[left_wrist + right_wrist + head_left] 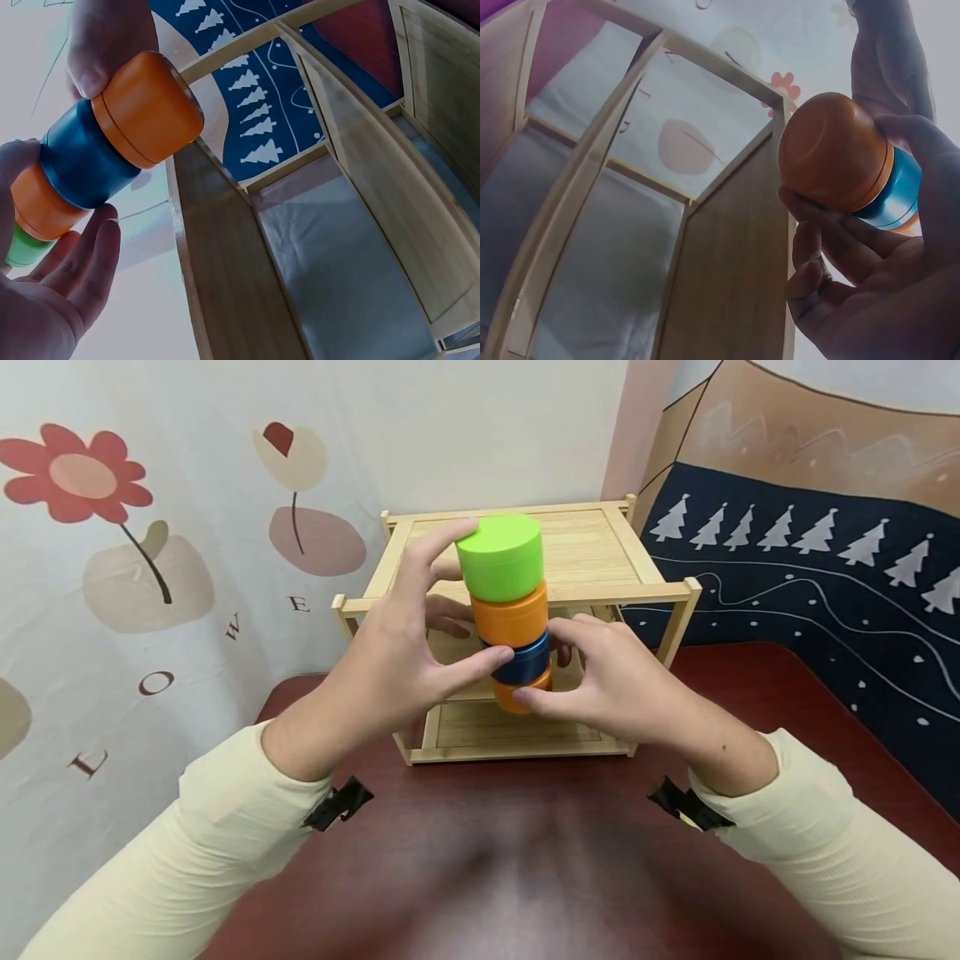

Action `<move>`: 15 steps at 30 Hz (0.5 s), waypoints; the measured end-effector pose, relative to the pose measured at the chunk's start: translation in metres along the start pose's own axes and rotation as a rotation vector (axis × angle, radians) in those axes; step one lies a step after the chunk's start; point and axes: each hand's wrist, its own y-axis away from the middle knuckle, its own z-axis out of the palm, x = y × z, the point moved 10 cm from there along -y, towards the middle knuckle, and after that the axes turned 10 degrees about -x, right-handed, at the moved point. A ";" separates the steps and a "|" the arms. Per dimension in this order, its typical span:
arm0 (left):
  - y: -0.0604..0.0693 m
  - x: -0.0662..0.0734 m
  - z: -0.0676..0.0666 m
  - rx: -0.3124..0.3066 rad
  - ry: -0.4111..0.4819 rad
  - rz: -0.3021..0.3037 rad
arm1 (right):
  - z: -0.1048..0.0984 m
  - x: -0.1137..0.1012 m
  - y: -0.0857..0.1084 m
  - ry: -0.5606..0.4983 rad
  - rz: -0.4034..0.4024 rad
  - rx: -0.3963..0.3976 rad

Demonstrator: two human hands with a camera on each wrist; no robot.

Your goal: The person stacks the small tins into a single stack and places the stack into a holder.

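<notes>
In the head view a stack of round containers is held upright in the air, slightly tilted. Its green top piece (504, 564) sits above an orange piece (516, 617), a dark blue piece (527, 662) and a lower orange piece (510, 697). My left hand (397, 647) grips the upper part, index fingertip at the green top's edge and thumb across the blue piece. Lower down, my right hand (615, 672) holds the stack, its thumb on the bottom orange piece (832, 154). Some fingers of both hands are hidden behind the stack.
Behind the stack stands a wooden rack (585, 543) with a flat top and a lower shelf (517, 731). It rests on a dark red table (465, 860). A printed white curtain (187, 693) hangs at left, and a dark tree-patterned cloth (810, 602) at right.
</notes>
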 end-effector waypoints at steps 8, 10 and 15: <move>-0.005 0.001 -0.005 0.024 -0.011 0.002 | -0.008 -0.001 -0.003 -0.006 0.012 0.021; -0.007 0.001 -0.006 0.027 -0.011 -0.008 | -0.010 -0.001 -0.003 -0.008 0.019 0.025; -0.011 0.005 -0.010 0.056 -0.035 0.029 | -0.017 -0.002 -0.005 -0.006 0.011 0.043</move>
